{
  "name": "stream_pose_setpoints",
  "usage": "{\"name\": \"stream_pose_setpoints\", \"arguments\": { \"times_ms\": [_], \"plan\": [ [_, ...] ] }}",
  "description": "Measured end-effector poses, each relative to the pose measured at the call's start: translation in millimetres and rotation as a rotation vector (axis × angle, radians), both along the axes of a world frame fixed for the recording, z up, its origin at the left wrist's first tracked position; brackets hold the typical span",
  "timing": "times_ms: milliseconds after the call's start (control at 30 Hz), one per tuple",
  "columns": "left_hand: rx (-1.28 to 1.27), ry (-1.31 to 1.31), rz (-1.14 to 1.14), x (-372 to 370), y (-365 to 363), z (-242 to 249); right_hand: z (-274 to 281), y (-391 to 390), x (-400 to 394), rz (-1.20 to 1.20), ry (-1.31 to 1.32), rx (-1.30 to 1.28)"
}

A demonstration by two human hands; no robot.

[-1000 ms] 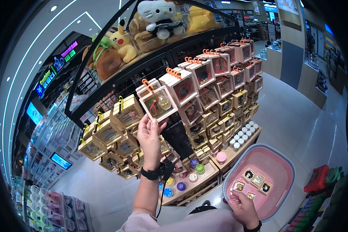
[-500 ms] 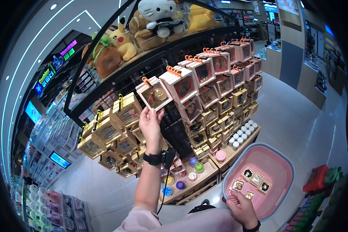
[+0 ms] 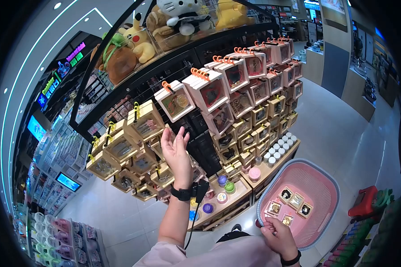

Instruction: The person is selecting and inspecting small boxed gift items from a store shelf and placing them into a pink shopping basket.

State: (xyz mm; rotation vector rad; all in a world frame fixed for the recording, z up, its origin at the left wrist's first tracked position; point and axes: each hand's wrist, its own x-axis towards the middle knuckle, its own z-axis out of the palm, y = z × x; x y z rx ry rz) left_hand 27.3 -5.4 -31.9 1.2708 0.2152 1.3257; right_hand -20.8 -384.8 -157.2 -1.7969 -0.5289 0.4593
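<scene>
My left hand [image 3: 177, 153] is raised with its fingers apart and holds nothing. Just above the fingertips hangs a pink-framed accessory box [image 3: 175, 101] with a clear window, on an orange ring. Yellow-ringed boxes [image 3: 148, 124] hang to the left of that hand, and more pink-framed boxes [image 3: 213, 94] to its right. Low at the right, my right hand [image 3: 279, 238] is closed at the near rim of a pink shopping basket [image 3: 318, 182] with a grey edge. Several small framed boxes [image 3: 295, 201] lie flat inside the basket.
Plush toys [image 3: 182, 18] sit on the rack's top shelf. White-lidded jars [image 3: 278, 149] and a pink round tub [image 3: 254, 174] stand on the wooden lower shelf [image 3: 236, 196]. A red item [image 3: 363, 201] is at the right, and clear stacked containers [image 3: 53, 233] are at the lower left.
My left hand has come away from the lower edge of the pink-framed box and dropped slightly, its fingers opening. The box hangs on its ring. My right hand stays at the basket.
</scene>
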Motion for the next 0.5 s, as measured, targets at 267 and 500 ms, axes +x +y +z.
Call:
{"name": "stream_pose_setpoints", "arguments": {
  "times_ms": [267,500],
  "plan": [
    [0.361,0.476,0.011,-73,-65,-108,-18,-50,46,-0.192,-0.074,-0.090],
    [0.699,1.046,-0.490,-135,-117,-237,-114,-129,138,-0.425,-0.008,-0.406]
  ]
}}
